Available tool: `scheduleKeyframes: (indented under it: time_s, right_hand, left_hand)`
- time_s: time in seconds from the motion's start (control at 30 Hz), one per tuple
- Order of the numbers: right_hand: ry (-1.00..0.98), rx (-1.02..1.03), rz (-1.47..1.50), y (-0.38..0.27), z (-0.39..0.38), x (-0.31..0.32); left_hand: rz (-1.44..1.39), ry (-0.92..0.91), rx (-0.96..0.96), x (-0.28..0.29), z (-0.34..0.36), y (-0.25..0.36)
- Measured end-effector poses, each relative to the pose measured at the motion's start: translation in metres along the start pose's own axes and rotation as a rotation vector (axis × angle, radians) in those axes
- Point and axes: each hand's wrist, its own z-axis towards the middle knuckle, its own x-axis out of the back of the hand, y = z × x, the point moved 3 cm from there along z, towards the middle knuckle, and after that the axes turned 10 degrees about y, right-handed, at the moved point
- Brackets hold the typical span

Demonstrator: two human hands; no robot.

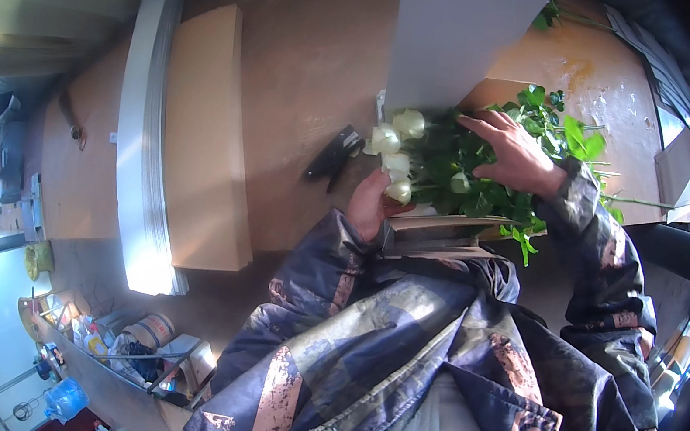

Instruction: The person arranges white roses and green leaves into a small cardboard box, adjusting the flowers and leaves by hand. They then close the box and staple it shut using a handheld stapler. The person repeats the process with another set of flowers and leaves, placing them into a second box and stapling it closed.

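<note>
A bunch of white roses (399, 166) lies on the bench in front of me, heads to the left. Its green leaves (476, 194) and stems stretch to the right. My left hand (368, 206) is curled against the lowest rose heads, its fingers partly hidden beneath them. Over the leaves is my right hand (519, 156), fingers stretched out and apart, touching or just above the foliage. Brown cardboard (450, 223) runs along the bunch's near side, by my jacket. A black stapler-like tool (334, 154) rests left of the flowers.
A grey-white sheet (451, 28) spans the top middle, above the roses. Leftward, a stack of white sheets (148, 144) lies beside brown cardboard sheets (206, 134). More stems (580, 19) lie at the far right. A cluttered bin (149, 351) and a blue water bottle (65, 398) are lower left.
</note>
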Motion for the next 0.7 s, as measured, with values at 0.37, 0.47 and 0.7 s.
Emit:
scheduleKeyframes:
  time_s: [0.37, 0.47, 0.7]
  right_hand:
    - [-0.347, -0.023, 0.255, 0.101, 0.025, -0.132]
    - [-0.227, -0.038, 0.176, 0.142, 0.062, -0.141]
    - [-0.254, 0.138, 0.069, 0.102, 0.078, -0.123]
  left_hand:
    - [0.739, 0.048, -0.506, 0.044, 0.109, -0.018]
    - [0.962, 0.169, -0.582, 0.044, 0.154, -0.001]
    - [0.831, 0.158, -0.286, 0.052, 0.167, -0.010]
